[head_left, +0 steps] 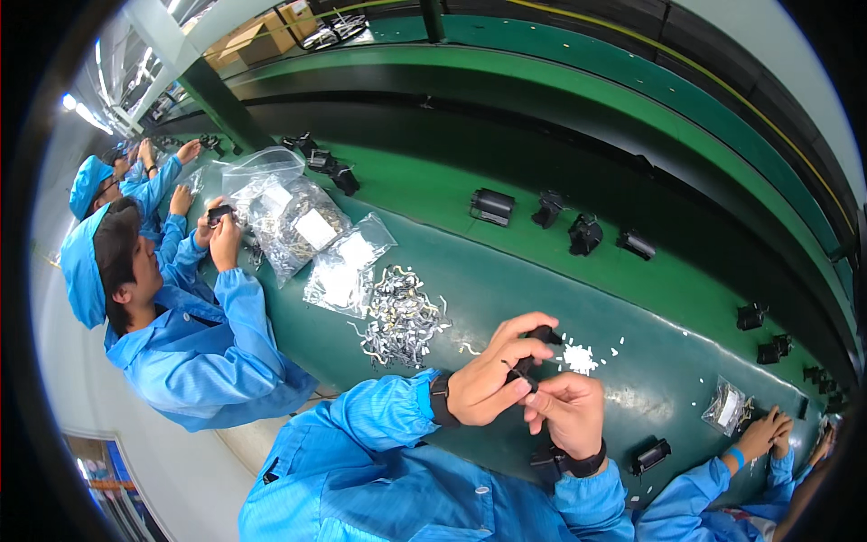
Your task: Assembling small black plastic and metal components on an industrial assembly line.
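Observation:
My left hand (483, 387) is closed around a small black plastic part (545, 335), whose upper end shows past the fingers. Close against it, my right hand (575, 414) pinches with thumb and fingers at the near end of the part; what lies between those fingertips is too small to make out. Just beyond my hands, small white pieces (578, 359) lie in a loose heap on the green table (492, 298). A pile of short metallic strips or wires (402, 318) is left of my left hand. Beside my right wrist, a black part (547, 461) is partly hidden.
Clear plastic bags (287, 215) of small parts stand at the far left. Black assemblies (492, 206) sit along the green belt (424, 194) behind the table. A co-worker (208, 334) works at my left; another person's hands (763, 435) and a small bag (727, 406) are at the right.

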Demonstrator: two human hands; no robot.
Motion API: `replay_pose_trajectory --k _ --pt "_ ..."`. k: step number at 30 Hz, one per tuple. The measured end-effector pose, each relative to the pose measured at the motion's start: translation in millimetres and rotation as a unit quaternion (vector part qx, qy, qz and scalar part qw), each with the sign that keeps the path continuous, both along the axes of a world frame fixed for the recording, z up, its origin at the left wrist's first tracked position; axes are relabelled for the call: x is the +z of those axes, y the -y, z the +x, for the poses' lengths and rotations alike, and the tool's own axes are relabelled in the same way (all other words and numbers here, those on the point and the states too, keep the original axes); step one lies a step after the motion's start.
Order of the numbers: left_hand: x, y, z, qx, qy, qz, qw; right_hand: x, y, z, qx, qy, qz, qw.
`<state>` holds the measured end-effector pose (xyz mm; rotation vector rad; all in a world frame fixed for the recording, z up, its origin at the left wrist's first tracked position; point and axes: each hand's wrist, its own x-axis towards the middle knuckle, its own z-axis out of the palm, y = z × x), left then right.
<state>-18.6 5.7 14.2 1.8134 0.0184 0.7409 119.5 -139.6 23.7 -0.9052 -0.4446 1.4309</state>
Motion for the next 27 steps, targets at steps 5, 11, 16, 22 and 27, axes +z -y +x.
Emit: replay_pose_trajectory --k 5,11,16,22,27 --pt "3 -4 4 0.091 -0.053 0.119 0.987 6 -4 -6 -0.144 0.310 -0.003 0.940" --pt "9 -8 0 0.067 -0.054 0.123 0.989 -1 -3 -8 -0.098 0.289 -0.004 0.952" --pt "8 -9 0 0.047 -0.050 0.115 0.991 -2 -1 -5 -0.080 0.259 0.015 0.962" --pt "8 -12 -1 -0.036 -0.052 0.016 0.998 1 0 -2 -0.031 0.160 0.023 0.986" --pt "10 -10 0 -0.069 -0.079 -0.065 0.992 14 -6 -5 -0.133 0.421 0.100 0.892"
